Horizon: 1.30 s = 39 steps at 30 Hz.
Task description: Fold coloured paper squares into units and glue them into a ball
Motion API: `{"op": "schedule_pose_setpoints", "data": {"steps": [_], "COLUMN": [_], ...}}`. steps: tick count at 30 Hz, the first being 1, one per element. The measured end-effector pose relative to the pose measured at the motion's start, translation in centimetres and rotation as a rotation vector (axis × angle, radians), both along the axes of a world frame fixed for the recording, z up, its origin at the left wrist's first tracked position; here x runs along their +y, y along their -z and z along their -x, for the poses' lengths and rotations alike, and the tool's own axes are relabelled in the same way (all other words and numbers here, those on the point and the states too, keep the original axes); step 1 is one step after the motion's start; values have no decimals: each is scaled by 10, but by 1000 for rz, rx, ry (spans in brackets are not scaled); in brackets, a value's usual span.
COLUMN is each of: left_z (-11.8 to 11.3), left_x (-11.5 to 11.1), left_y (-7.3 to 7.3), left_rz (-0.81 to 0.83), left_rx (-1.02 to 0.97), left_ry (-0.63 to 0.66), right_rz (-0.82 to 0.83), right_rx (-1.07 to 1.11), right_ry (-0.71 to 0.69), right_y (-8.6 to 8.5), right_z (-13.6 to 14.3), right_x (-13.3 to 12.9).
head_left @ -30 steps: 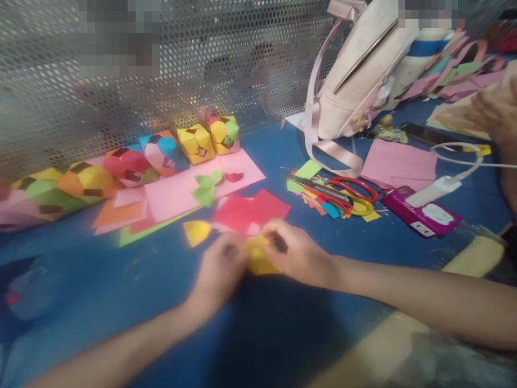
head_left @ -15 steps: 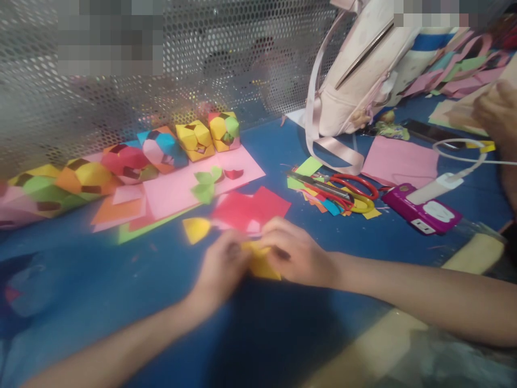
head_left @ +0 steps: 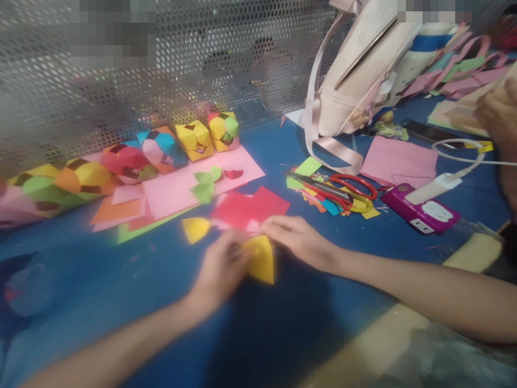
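Low over the blue table (head_left: 169,280), my left hand (head_left: 222,264) pinches the left side of a yellow paper piece (head_left: 262,261). One pointed corner of that paper hangs toward me. My right hand (head_left: 297,240) is at the paper's upper right, its fingers closed together; whether they grip an edge is too blurred to make out. Just beyond the hands lie red paper sheets (head_left: 258,207). A small folded yellow piece (head_left: 196,229) rests left of them, and green folded pieces (head_left: 204,188) lie on pink paper (head_left: 173,186).
Folded multicolour paper balls (head_left: 125,161) line the perforated metal panel (head_left: 242,70). Right of centre are red-handled scissors (head_left: 351,186) on paper scraps, a purple device (head_left: 420,210) with a white cable, and pink paper (head_left: 399,164). A pale bag (head_left: 347,81) stands behind; another person's hand (head_left: 498,108) is far right.
My right hand has shifted slightly up and off the front of the yellow paper. More of the paper shows now, and its lower corner has turned toward me. My left hand has hardly moved.
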<state>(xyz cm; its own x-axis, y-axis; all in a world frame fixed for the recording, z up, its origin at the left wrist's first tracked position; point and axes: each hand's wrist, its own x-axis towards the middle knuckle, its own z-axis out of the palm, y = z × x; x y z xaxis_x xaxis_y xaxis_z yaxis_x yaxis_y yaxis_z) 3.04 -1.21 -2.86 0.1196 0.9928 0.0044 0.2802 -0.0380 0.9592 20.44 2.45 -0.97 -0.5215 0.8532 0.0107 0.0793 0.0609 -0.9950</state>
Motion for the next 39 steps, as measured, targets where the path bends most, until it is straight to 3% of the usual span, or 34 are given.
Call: {"op": "schedule_pose_setpoints", "data": {"steps": [4, 14, 39], "left_z": [0, 2, 6], "left_x": [0, 0, 1], "left_y": [-1, 0, 9], "left_rz": [-22, 32, 117], "left_rx": [-13, -20, -95], "left_ry": [22, 22, 89], "right_rz": [-63, -485, -915], "right_rx": [-77, -141, -156], "right_ry": [-56, -24, 16], "right_y": [3, 12, 19], "right_z": [0, -2, -3], "right_x": [-2, 0, -1]}}
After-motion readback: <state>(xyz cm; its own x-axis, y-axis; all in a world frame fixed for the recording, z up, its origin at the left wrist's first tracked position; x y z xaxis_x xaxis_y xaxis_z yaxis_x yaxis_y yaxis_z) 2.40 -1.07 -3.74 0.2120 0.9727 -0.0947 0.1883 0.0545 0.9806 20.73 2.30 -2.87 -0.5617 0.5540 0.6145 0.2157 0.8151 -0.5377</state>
